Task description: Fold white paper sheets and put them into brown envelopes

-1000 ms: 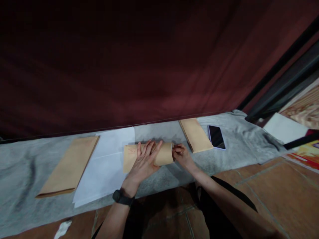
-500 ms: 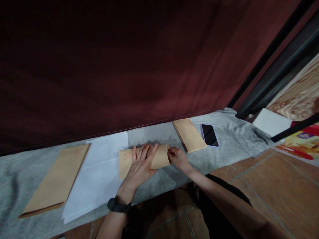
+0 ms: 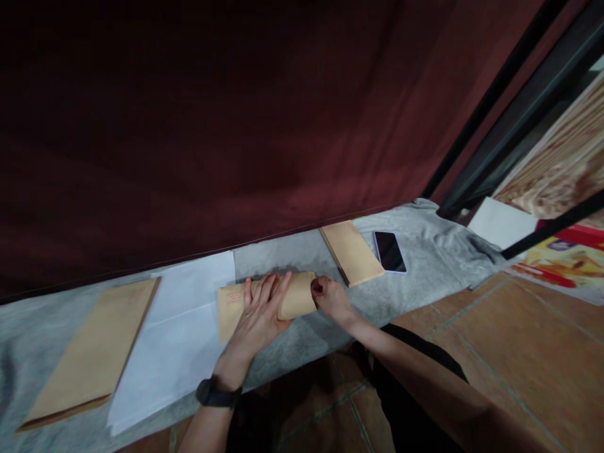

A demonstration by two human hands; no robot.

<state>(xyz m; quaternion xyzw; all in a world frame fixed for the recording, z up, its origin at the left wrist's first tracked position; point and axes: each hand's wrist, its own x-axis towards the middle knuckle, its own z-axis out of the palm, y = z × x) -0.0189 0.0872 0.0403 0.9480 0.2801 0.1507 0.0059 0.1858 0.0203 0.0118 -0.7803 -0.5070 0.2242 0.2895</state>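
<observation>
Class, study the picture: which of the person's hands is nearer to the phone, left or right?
Right. The right hand is at the near envelope's right end, left of the phone. The left hand lies across that envelope, farther left.

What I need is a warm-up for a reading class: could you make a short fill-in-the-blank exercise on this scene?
1. The left hand is spread over a brown envelope whose small print is ____.
2. The phone lies to the ____ of the white sheets.
3. The black watch is on the ____ wrist.

Missing words: red; right; left.
</observation>
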